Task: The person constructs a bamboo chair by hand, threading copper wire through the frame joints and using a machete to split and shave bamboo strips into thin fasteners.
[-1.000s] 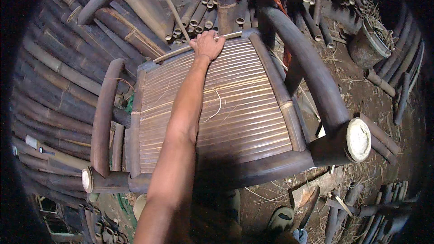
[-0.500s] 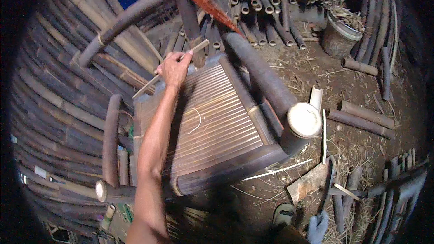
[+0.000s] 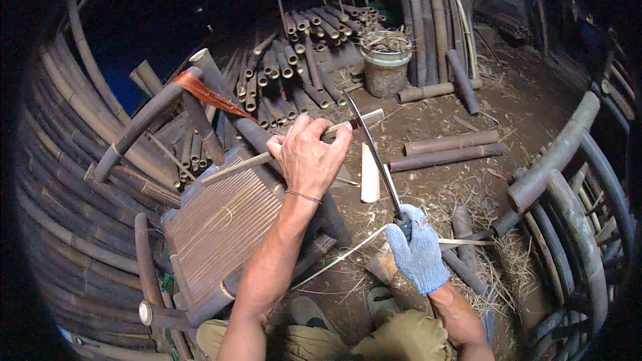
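Observation:
My bare left hand (image 3: 309, 160) grips a thin pale bamboo strip (image 3: 235, 168), which slants up to the right past the fingers. In a grey-blue knitted glove, my right hand (image 3: 420, 251) is closed round the dark handle of a long curved knife (image 3: 378, 164). Its narrow blade points up and away, crossing the strip just beyond my left fingertips. Left of my left arm stands a dark bamboo chair with a slatted seat (image 3: 217, 224). A reddish-brown strap (image 3: 210, 93) is wrapped round the top of its frame.
Cut bamboo tubes (image 3: 287, 60) are stacked at the back, beside a bucket (image 3: 386, 70) of shavings. Two loose tubes (image 3: 448, 150) and a split bamboo piece (image 3: 370, 174) lie on the dirt floor. Another bamboo frame (image 3: 568, 174) stands at right; long poles (image 3: 73, 194) line the left.
My left hand has carried the strip off the chair, toward the right. My gloved right hand has come up from the lower edge, bringing the knife to the strip. The view has swung right.

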